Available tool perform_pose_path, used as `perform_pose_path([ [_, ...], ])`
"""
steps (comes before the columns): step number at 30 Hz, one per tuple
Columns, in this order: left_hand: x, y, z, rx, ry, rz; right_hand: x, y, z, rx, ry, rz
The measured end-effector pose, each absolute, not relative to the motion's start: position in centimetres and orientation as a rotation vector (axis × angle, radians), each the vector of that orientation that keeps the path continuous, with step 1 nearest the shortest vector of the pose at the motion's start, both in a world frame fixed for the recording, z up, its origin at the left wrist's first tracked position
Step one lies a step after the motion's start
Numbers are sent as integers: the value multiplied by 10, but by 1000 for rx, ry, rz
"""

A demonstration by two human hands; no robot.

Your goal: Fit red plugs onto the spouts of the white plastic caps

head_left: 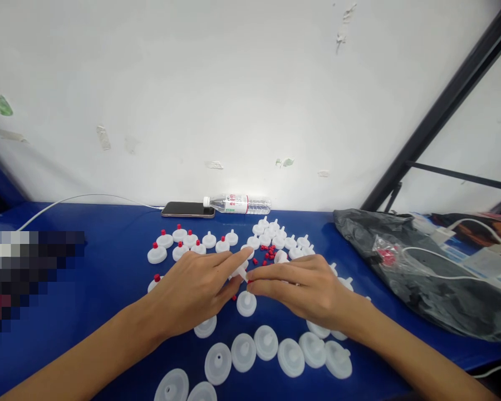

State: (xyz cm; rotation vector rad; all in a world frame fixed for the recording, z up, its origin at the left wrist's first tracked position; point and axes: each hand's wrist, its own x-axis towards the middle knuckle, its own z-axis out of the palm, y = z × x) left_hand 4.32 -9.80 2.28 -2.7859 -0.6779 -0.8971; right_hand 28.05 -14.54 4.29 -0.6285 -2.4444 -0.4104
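Note:
My left hand (196, 292) pinches a white nozzle cap (242, 273), mostly hidden by the fingers, with its spout pointing right. The fingertips of my right hand (311, 287) are closed at the spout's tip, on a small red cap (250, 282) that barely shows. Just below the fingers lies a translucent nozzle cap (246, 304). Beyond the hands are a pile of loose red caps (269, 253) and many white nozzle caps (278, 239) with bare spouts. On the left stand several white nozzle caps topped with red caps (157, 255).
A phone (187, 209) on a white cable and a clear plastic bottle (250, 204) lie along the wall. Translucent nozzle caps (217, 363) are spread over the blue table (108, 250) near me. A dark plastic bag (421, 289) and a black metal frame (438, 111) are at right.

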Motion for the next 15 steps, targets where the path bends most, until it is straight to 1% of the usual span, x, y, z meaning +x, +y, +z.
perform_pose_path([
  [9, 44, -104, 27, -2886, -740, -1036, 280, -145, 42, -581, -2335, -461],
  [15, 44, -117, 41, -3002, -797, -1027, 281, -147, 41, -577, -2300, -465],
])
